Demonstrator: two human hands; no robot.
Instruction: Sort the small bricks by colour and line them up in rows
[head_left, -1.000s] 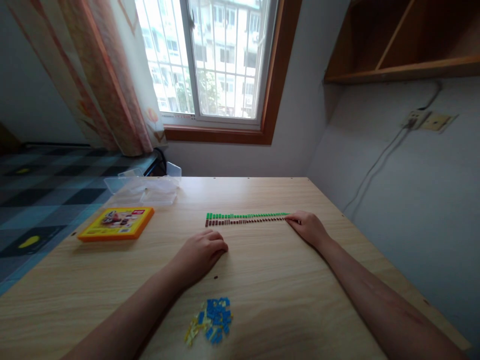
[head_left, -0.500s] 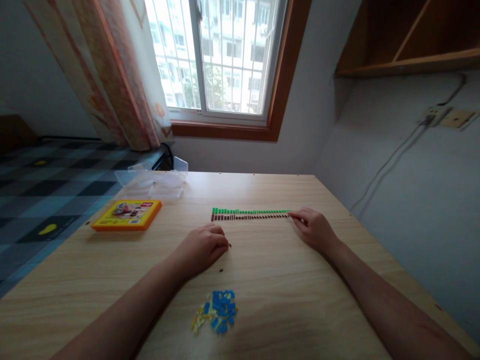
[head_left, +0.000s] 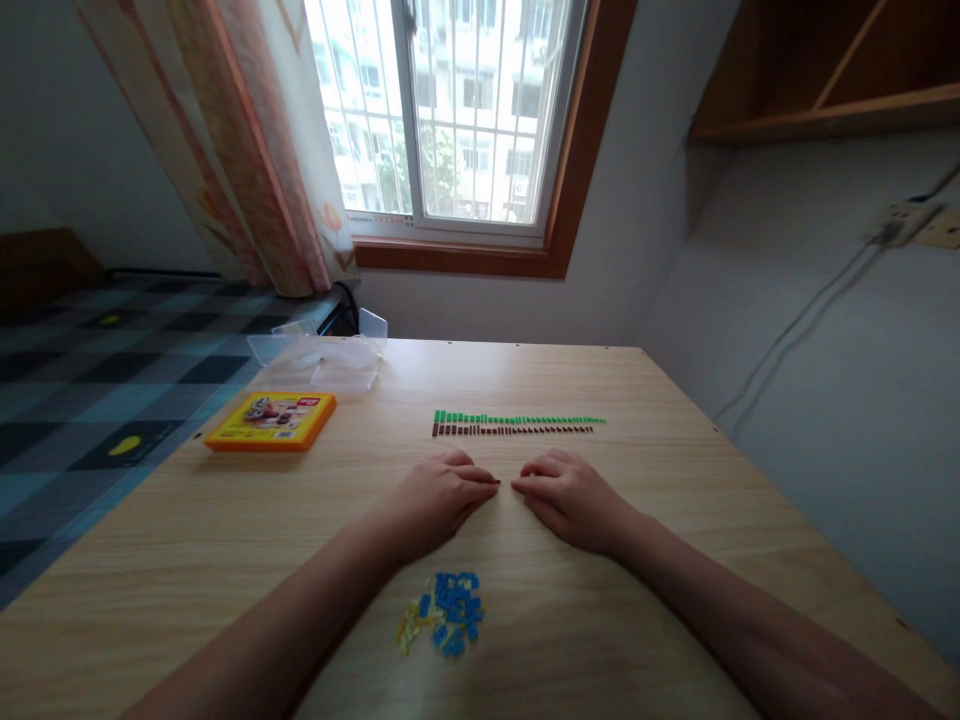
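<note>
My left hand (head_left: 442, 497) rests over the table with its fingers pinched, a small brown brick (head_left: 498, 482) at the fingertips. Facing it across a narrow gap is my right hand (head_left: 568, 496), its fingers pressed together; whatever they may hold is too small to make out. Beyond both hands run two rows of tiny bricks: a green row (head_left: 491, 419) and, just nearer, a brown row (head_left: 487, 431). Larger pieces stand at the left end of each row and smaller ones at the right. Closer to me lies a loose pile of blue bricks (head_left: 457, 603) mixed with yellow pieces (head_left: 409, 628).
A yellow and orange box (head_left: 274, 421) lies at the table's left side. Behind it stand clear plastic trays (head_left: 330, 360). The wooden table (head_left: 660, 620) reaches toward the window wall. A bed (head_left: 172, 370) is at the left, a shelf (head_left: 832, 120) at upper right.
My right hand has come back from the right end of the rows toward my left hand. My left hand now has a brown brick at its fingertips. The view has shifted slightly.
</note>
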